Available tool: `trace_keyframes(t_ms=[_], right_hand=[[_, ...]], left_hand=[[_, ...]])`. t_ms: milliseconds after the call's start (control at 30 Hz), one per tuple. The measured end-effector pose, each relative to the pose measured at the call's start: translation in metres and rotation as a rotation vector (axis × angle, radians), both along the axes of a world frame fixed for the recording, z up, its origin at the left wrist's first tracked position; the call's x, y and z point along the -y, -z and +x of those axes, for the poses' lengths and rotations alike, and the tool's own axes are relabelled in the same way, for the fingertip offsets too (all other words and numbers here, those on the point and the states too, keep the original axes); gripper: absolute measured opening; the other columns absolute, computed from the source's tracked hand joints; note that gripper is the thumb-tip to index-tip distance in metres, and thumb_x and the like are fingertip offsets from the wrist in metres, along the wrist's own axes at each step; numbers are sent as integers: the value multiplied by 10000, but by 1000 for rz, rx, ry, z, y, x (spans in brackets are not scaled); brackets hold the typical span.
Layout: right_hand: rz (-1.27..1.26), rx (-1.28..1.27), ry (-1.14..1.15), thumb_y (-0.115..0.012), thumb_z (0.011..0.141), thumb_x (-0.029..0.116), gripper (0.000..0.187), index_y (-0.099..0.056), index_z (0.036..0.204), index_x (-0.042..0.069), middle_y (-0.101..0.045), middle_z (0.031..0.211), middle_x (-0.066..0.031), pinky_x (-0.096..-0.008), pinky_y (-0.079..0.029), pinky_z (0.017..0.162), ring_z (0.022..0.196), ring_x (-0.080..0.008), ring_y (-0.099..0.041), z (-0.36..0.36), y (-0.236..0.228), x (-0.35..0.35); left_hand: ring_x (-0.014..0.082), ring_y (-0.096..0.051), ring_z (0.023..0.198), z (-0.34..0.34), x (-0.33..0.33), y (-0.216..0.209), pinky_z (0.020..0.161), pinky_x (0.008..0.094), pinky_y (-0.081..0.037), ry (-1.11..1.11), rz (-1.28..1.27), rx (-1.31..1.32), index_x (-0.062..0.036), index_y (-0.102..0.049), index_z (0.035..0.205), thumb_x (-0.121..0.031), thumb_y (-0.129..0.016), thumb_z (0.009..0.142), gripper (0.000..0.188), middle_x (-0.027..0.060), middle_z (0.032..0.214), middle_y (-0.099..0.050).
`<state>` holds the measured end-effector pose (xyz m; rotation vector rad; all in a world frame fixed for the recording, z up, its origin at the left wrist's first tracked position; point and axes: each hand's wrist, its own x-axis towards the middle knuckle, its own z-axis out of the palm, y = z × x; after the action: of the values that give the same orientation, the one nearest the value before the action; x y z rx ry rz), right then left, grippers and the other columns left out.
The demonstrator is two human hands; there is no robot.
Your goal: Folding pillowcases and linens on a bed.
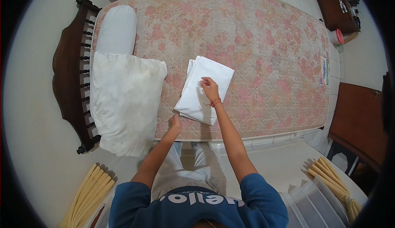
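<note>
Floral mattress [271,63]; headboard [68,71] at 9 o'clock. Folded white cloth [220,69], long axis 7-to-1 o'clock. Right hand [210,88] half-curled above, empty; left hand [175,122] near 8-o'clock corner, grip unclear.

The cloth [192,93] lies on the mattress [255,34], right of the pillow [126,100]; the bolster [117,29] lies behind the pillow, both beside the headboard [68,75] at the left end. The right hand [210,88] is over the cloth, the left hand [175,123] by its near left corner, perhaps touching it. Beyond the mattress's right end, a basket [336,37] stands near the cabinet [331,9]
</note>
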<state>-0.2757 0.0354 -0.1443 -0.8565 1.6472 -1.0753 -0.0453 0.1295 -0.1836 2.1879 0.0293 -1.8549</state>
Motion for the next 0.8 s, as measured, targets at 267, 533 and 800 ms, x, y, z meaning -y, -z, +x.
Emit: trace_keyframes(t_ms=[267, 533, 800], right_hand=[[330, -411, 364, -720, 680, 263, 505, -493, 1019, -35, -545, 926, -151, -344, -452, 731, 812, -245, -560, -46, 44, -71], [417, -78, 400, -759, 634, 374, 738, -391, 1087, -77, -522, 1018, -203, -340, -430, 816, 946, -270, -537, -26, 40, -101], [370, -183, 222, -827, 549, 276, 870, -306, 1153, -69, -505, 1073, -209, -338, -432, 831, 973, -272, -527, -6, 38, -139]], left_hand=[[347, -511, 912, -49, 67, -37, 777, 434, -391, 990, -846, 644, -67, -502, 1030, -419, -570, 794, 430, 200, 988, -539], [313, -577, 696, -33, 40, -40, 641, 375, -444, 822, -804, 562, -27, -556, 875, -356, -586, 805, 337, 158, 757, -597], [283, -570, 811, -6, 18, 9, 700, 353, -437, 981, -752, 613, 1, -546, 866, -312, -623, 787, 332, 167, 877, -590]])
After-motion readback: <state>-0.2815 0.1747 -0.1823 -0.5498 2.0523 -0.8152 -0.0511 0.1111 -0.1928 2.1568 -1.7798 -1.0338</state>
